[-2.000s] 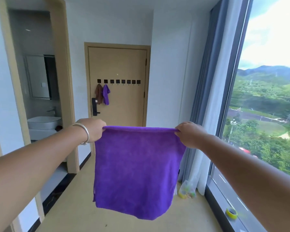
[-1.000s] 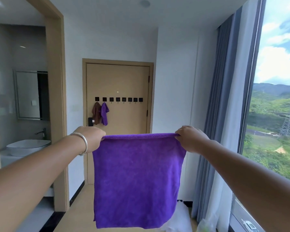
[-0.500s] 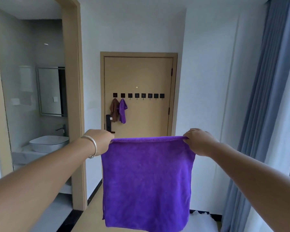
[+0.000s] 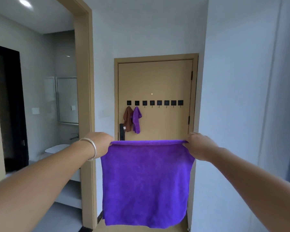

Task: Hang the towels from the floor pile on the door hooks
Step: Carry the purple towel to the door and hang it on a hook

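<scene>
The square purple microfibre towel (image 4: 146,183) hangs flat in front of the person, stretched by its two top corners. Its top edge runs level from left to right and the cloth drops straight below it. The left hand (image 4: 100,144) pinches the top left corner with curled fingers. The right hand (image 4: 197,146) pinches the top right corner the same way. Both arms reach forward about equally, so neither hand is clearly nearer the target.

The deciding relation: the row of small black square door hooks (image 4: 155,102) lies ahead of the hands, higher than the towel's top edge and well apart from it. The row runs level, parallel to the stretched edge. The two leftmost hooks are taken, by a hanging brown towel (image 4: 128,120) and a small hanging purple towel (image 4: 136,120), which touch each other. The third hook from the left looks to be the next free one. It sits above the left half of the held towel, so the left hand's corner appears the more direct one to bring to it.

The held towel has a soft, short pile and a rolled hem. It will sag once one corner is released.

The tan flat-panel door (image 4: 166,81) is smooth, with a dark handle plate (image 4: 121,133) low on its left side. Pale walls flank it. A bathroom opening lies to the left.
</scene>
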### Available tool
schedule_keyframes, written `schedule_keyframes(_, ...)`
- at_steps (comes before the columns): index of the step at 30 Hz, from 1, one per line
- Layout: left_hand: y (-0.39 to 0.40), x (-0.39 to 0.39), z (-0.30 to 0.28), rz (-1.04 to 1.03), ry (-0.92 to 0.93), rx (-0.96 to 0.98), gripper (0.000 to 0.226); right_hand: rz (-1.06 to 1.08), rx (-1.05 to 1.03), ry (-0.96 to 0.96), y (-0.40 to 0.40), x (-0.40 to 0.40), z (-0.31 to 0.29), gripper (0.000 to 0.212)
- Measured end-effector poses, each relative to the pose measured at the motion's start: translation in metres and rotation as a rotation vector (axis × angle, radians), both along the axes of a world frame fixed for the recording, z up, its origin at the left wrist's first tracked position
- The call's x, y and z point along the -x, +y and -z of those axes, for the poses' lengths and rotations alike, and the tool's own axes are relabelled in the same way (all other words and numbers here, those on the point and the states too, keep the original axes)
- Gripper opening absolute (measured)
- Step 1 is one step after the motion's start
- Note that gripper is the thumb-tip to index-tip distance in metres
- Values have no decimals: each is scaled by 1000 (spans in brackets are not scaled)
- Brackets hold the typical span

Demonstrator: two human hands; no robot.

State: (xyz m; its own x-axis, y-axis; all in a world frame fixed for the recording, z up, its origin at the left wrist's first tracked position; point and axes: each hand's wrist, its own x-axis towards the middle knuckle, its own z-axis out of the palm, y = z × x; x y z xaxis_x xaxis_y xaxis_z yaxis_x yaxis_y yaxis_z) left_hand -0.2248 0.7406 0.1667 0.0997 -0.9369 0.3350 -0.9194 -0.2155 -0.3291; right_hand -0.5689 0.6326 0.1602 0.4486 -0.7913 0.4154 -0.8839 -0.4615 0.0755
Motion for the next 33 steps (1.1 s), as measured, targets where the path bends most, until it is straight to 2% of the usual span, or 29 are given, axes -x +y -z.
schedule_keyframes(4,-40,-18,17,-2,16,-31,31,-3,-55,23,-47,-19,18,27)
schedule_keyframes(10,-112,-69,31,-8,33,-41,31,-30,-62,56,-129,-72,35,37)
schedule_keyframes(22,-285,-227,26,66,78,-21,25,24,-36,17,-279,-212,16,37)
schedule_keyframes(33,-401,-288,36,61,58,-37,27,44,-90,25,-391,-277,26,35)
